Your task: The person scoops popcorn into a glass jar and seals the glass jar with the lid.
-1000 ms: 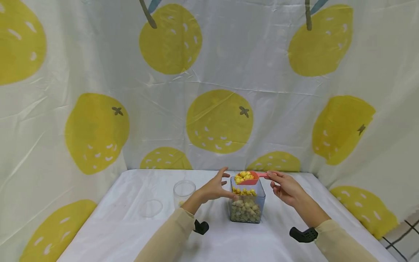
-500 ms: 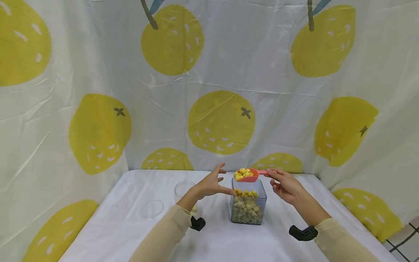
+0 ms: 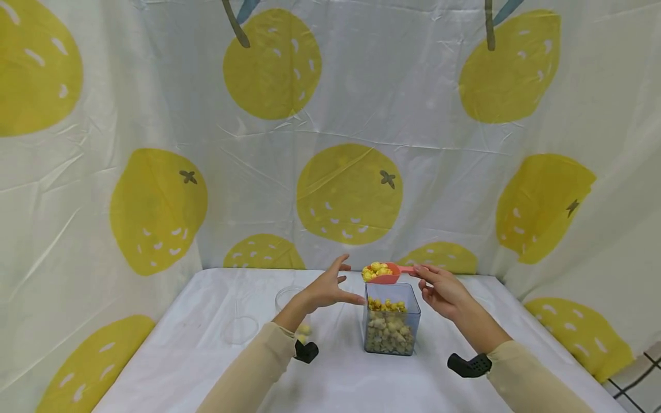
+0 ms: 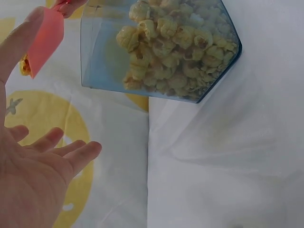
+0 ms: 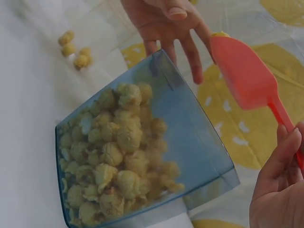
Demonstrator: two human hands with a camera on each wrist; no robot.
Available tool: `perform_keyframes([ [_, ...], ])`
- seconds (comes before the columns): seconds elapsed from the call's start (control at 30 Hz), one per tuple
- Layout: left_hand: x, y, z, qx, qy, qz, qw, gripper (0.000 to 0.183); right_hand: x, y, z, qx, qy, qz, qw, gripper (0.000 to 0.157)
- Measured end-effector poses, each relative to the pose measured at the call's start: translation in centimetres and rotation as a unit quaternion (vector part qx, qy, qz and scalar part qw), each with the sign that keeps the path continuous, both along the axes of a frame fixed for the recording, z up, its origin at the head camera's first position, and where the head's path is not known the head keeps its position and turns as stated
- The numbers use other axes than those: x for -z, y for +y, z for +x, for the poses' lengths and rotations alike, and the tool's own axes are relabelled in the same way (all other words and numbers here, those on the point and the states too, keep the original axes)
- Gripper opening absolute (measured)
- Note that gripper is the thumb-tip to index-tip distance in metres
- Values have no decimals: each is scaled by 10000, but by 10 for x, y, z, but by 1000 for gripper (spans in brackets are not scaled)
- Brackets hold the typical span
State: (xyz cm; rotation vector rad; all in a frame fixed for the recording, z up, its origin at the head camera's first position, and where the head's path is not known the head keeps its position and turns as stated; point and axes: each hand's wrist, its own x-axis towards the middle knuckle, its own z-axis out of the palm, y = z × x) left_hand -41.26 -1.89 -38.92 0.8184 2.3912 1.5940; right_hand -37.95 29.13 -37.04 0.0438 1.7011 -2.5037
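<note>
A red scoop heaped with yellow popcorn is held level above the back left of a clear bluish square container. My right hand pinches its handle between thumb and fingers. More popcorn fills the lower half of the container, which stands upright on the table. To the left of the container, my left hand is spread, its thumb close to the rim and its palm holding nothing. In the left wrist view, part of the scoop is hidden behind the left thumb.
Behind my left forearm stands a round clear jar, partly hidden, with several popcorn pieces low inside it. A clear round disc lies on the white table cover left of the jar. A lemon-print curtain hangs behind and along both sides.
The loaded scoop has risen out of the container's mouth and shifted left, with my right hand. My left hand has moved slightly left, away from the rim, uncovering popcorn in the jar.
</note>
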Motion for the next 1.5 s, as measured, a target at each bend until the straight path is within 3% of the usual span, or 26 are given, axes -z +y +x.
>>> perform_keyframes([
  [0.27,-8,-12,0,-139,184,-52,9997,116,-4,-17,-8,-21,-10,-23,10000,29],
  [0.6,-21,-35,2,-131,287,87,9995,117,-7,-35,-14,-238,128,-234,9994,15],
  [0.83,-28,-58,3,-237,428,191,9986,119,-11,-54,-17,-223,176,-5,9996,35],
  [1.07,-27,-75,1,-303,480,131,9983,120,-11,-69,-22,-409,286,47,9987,35],
  [1.3,-24,-94,2,-401,613,170,9972,119,-9,-85,-29,-588,457,50,9972,51],
  [1.5,-16,-113,6,-498,467,136,9976,116,-7,-99,-32,-662,483,89,9966,48],
])
